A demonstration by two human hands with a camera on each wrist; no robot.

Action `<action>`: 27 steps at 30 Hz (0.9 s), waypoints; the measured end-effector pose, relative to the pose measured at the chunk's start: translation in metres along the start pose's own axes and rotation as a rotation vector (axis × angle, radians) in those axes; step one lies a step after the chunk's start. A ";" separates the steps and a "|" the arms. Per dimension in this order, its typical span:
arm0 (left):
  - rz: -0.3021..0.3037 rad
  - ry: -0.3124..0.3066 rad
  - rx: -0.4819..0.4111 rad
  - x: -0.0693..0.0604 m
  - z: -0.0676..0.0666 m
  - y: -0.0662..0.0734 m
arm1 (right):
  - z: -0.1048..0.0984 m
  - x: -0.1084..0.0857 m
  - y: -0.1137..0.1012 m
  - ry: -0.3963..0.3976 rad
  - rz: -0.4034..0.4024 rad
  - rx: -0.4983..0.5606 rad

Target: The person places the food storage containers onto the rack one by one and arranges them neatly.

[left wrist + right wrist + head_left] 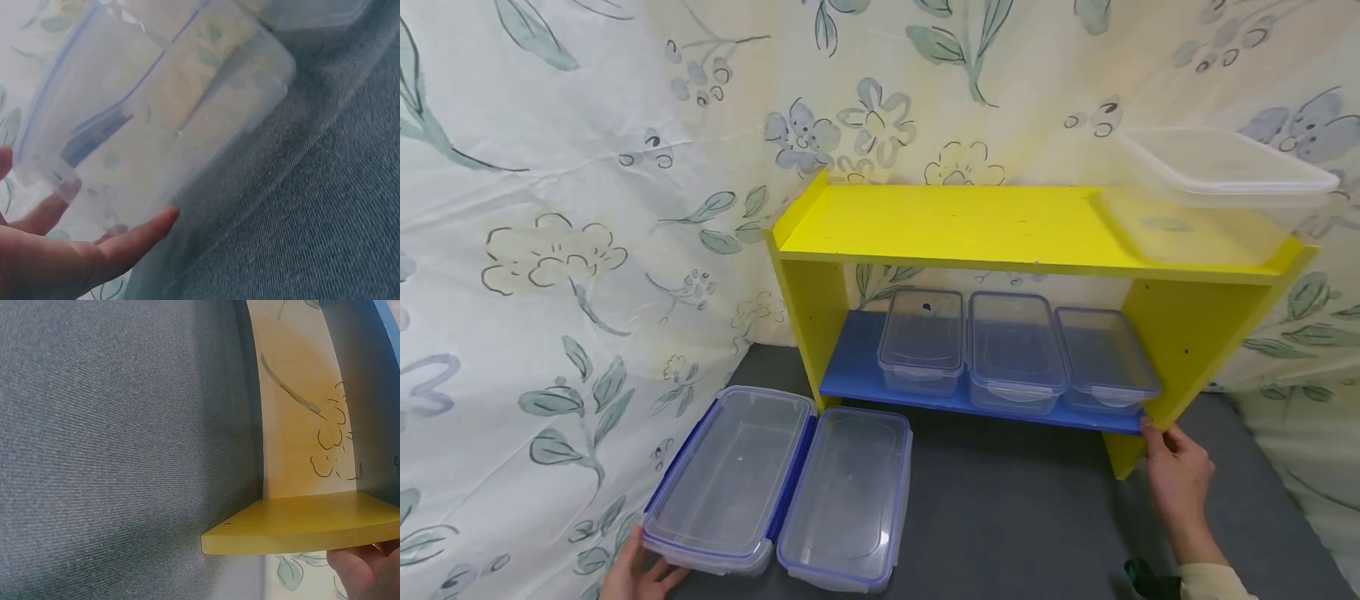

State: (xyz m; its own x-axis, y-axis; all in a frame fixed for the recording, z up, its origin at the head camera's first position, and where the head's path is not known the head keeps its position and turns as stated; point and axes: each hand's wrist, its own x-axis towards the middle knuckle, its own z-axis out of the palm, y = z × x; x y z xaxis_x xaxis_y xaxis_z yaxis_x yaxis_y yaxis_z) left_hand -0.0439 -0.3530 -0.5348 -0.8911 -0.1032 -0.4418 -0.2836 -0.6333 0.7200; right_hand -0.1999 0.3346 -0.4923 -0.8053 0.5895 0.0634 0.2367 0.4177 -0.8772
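Observation:
In the head view a yellow shelf unit (955,221) with a blue lower board (857,354) stands on the dark table. My right hand (1182,475) grips the lower part of its right side panel (1198,333), thumb near the blue board's end. The right wrist view shows those fingers against the yellow panel (312,519). At lower left, my left hand (638,575) touches the near corner of a large clear food container (730,475) with blue clips. Its fingers (140,240) reach along the container's end wall in the left wrist view. Another lidded container (850,492) lies beside it.
Three lidded clear containers stand in a row on the blue board: left (922,333), middle (1015,342) and right (1105,354). A larger clear container (1217,200) sits on the top board's right end. Floral cloth (587,250) hangs behind and left of the dark table (1000,517).

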 end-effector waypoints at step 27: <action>-0.098 0.096 0.109 0.013 -0.001 -0.002 | -0.001 0.000 -0.002 -0.001 -0.007 -0.010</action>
State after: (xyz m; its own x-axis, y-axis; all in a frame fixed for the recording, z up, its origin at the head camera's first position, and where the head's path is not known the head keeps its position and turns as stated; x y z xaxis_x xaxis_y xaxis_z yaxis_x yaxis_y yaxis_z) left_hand -0.0542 -0.3543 -0.5424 -0.8209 -0.1207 -0.5582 -0.4092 -0.5574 0.7224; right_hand -0.1994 0.3345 -0.4902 -0.8076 0.5857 0.0686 0.2365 0.4283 -0.8721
